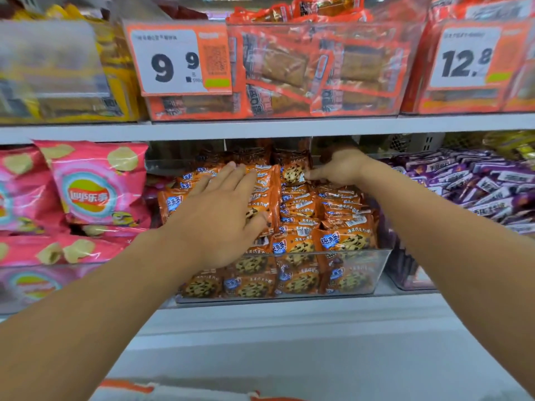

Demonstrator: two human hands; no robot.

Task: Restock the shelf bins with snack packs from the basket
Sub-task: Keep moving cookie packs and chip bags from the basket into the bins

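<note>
Two hands reach into the clear bin (362,270) of orange cookie packs (341,241). The left hand (220,215) lies flat and released on them. At one o'clock, the right hand (341,169) seemingly pinches one pack (292,172).

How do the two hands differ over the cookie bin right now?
The left hand lies flat with straight fingers on the orange cookie packs; the right hand is curled, pinching one pack. The left sits at the bin's left middle, the right reaches farther back. Both are inside the same clear bin.
</note>
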